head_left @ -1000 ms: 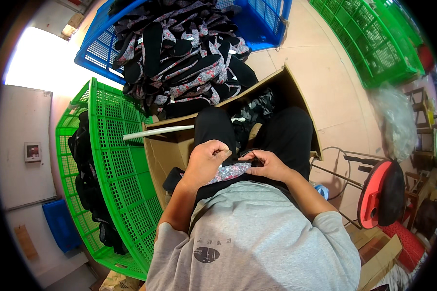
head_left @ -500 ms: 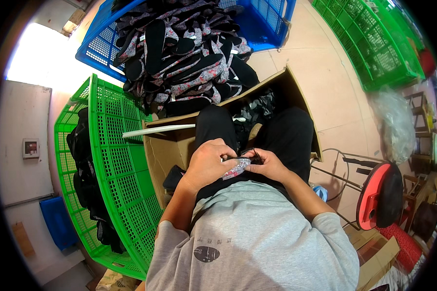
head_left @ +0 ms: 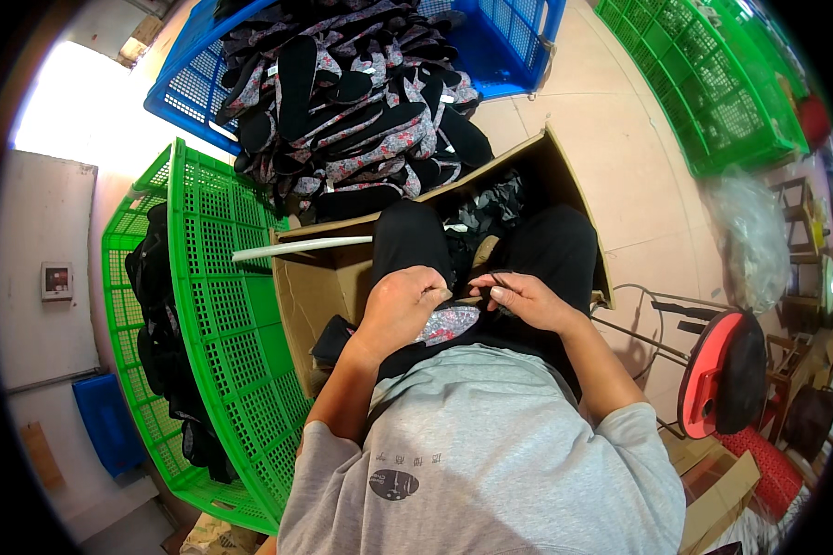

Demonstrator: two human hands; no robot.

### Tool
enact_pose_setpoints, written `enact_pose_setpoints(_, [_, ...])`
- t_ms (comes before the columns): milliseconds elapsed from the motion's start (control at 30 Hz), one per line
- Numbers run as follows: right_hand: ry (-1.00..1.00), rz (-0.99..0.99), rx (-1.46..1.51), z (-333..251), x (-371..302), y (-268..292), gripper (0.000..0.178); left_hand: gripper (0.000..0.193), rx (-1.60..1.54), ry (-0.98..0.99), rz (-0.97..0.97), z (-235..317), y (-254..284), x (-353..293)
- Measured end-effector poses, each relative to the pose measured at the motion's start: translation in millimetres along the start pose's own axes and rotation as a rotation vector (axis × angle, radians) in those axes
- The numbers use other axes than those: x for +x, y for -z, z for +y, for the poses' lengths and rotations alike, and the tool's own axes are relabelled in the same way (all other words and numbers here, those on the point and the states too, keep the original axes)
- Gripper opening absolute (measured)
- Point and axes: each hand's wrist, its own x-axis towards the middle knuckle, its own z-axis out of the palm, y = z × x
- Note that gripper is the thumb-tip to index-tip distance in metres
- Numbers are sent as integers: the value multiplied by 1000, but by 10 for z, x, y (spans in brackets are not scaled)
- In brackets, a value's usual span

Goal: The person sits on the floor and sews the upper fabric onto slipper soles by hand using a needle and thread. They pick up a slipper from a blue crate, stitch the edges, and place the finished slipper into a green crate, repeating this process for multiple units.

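Note:
Over my lap, my left hand is closed on a slipper in grey and pink floral fabric, which hangs below my fingers. Just to its right is my right hand, its fingers bent around a small dark item too unclear to name. A narrow gap separates the two hands. Beyond my knees rises a heap of similar slippers with black soles and floral fabric.
The heap spills from a blue crate. A cardboard box surrounds my legs, with a pale strip across its edge. On the left stands a green crate holding dark items; another green crate is at far right, above a red-and-black stool.
My right hand has moved off the slipper, a little to the right, and its fingers have loosened. My left hand keeps hold of the slipper, now more exposed.

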Motion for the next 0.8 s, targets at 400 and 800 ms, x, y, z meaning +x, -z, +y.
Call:
enact_pose_setpoints(400, [3, -98, -449, -274, 58, -30, 35, 11, 0, 24, -13, -18, -4, 14])
enact_pose_setpoints(800, [113, 156, -229, -37, 141, -343, 28, 14, -7, -15, -49, -118, -65, 69])
